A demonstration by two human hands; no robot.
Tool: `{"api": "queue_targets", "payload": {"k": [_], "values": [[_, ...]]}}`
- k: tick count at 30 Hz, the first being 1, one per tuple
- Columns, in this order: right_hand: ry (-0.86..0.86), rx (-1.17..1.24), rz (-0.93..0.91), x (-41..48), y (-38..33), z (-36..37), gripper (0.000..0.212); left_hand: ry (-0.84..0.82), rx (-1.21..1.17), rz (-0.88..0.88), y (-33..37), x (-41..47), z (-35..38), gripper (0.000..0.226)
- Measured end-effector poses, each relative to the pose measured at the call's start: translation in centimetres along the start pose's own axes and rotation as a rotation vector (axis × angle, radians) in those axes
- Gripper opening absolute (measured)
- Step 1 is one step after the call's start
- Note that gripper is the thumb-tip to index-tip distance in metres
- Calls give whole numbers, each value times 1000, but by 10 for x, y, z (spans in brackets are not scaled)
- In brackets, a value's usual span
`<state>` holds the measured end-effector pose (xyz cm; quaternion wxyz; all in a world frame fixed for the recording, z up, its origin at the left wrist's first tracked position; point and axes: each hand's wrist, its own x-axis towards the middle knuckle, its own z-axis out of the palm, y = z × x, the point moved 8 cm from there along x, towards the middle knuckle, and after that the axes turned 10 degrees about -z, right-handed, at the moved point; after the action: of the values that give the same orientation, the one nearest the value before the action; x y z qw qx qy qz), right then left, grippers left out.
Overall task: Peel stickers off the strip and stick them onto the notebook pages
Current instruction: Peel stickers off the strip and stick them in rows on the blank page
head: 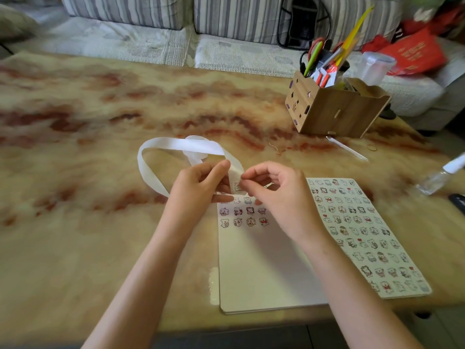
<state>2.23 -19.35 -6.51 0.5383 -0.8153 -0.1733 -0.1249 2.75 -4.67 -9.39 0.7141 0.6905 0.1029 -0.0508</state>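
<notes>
Left hand (201, 187) grips the end of the strip (176, 144), thumb up along the backing, fingers curled behind. Right hand (274, 190) has its fingertips pinched at a small sticker (237, 186) on that strip end, just beside the left thumb; can't tell if the sticker is fully free or only lifted at an edge. Both hands hover over the top of the notebook (259, 268), open on the table (100, 122). The strip's used white backing loops away behind the hands onto the table. Left page: a few rows of stickers at the top, rest bare. Right page: looks covered. Step: peeling one sticker. Next move likely calls for pulling it clear, then pressing it down beside the last row on the left page. Wooden organizer (334, 109) with scissors and pens sits well apart, far right.
</notes>
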Motion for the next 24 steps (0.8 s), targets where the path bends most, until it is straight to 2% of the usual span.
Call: {"api": "queue_targets", "payload": {"k": [2, 7, 24], "values": [[12, 15, 10, 0, 1, -2, 8, -43, 19, -19, -1, -1, 3, 27], [13, -6, -11, 1, 1, -5, 7, -104, 71, -14, -2, -2, 7, 12], [10, -7, -4, 1, 5, -5, 7, -117, 60, 20, 2, -4, 7, 9]]}}
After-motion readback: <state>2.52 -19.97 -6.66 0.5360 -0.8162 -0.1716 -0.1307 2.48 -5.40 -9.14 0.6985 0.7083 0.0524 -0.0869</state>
